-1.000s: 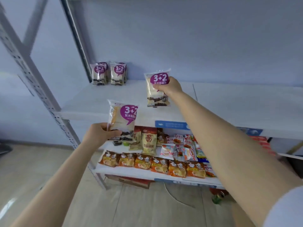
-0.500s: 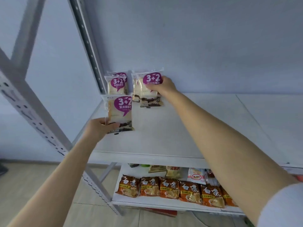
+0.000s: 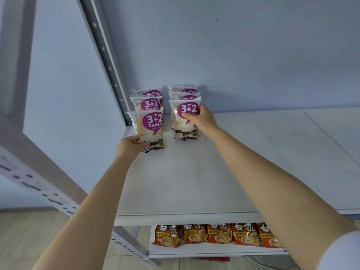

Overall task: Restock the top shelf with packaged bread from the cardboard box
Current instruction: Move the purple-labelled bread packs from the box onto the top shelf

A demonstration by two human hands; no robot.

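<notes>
Two rows of bread packets with purple "3+2" labels stand at the back left of the white top shelf [image 3: 224,172]. My left hand [image 3: 130,148] grips the bottom corner of the front packet of the left row [image 3: 149,127], upright in front of two other packets [image 3: 147,102]. My right hand [image 3: 200,117] holds the front packet of the right row [image 3: 181,119] by its upper right side; that packet stands upright on the shelf before two more [image 3: 184,92]. The cardboard box is out of view.
A perforated grey upright [image 3: 105,55] rises just left of the bread rows, and a blue wall stands behind them. A lower shelf [image 3: 214,251] carries a row of orange noodle packets [image 3: 218,233]. Bare shelf surface stretches to the right of the rows.
Both hands have carried their packets back and leftward onto the shelf. Each packet now stands at the front of a row. The view has moved closer to the shelf.
</notes>
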